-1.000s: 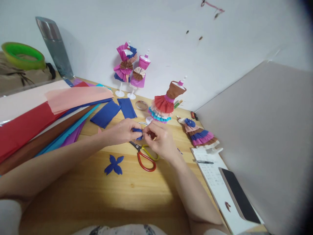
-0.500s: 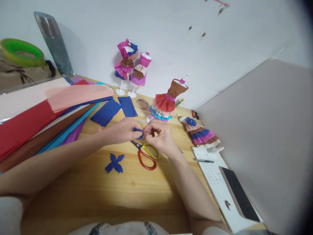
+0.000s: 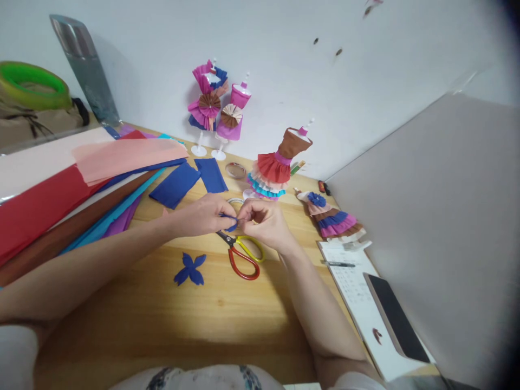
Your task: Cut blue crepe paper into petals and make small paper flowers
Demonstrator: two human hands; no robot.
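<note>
My left hand (image 3: 207, 213) pinches a small piece of blue crepe paper (image 3: 231, 222), mostly covered by the fingers. Thumb and forefinger of my right hand (image 3: 264, 222) close on the same piece's right end, the fingertips of both hands nearly meeting. Beneath the hands lie scissors (image 3: 244, 264) with one red and one yellow handle, their blades partly hidden. A blue four-petal paper cutout (image 3: 190, 269) rests flat on the table, left of the scissors. Behind my left hand are two blue paper rectangles, one wider (image 3: 175, 186) and one narrower (image 3: 211, 175).
Coloured crepe sheets (image 3: 44, 211) spread over the left side. Two dressed mini mannequins (image 3: 208, 105) and a brown-topped one (image 3: 294, 143) stand along the wall. A layered paper dress (image 3: 333, 219), notebook (image 3: 345, 287), pen (image 3: 340, 264) and phone (image 3: 396, 317) lie right. Tape roll (image 3: 235, 170) behind.
Both hands stay pinched on the blue paper with only slight finger movement. The whole view has shifted a little.
</note>
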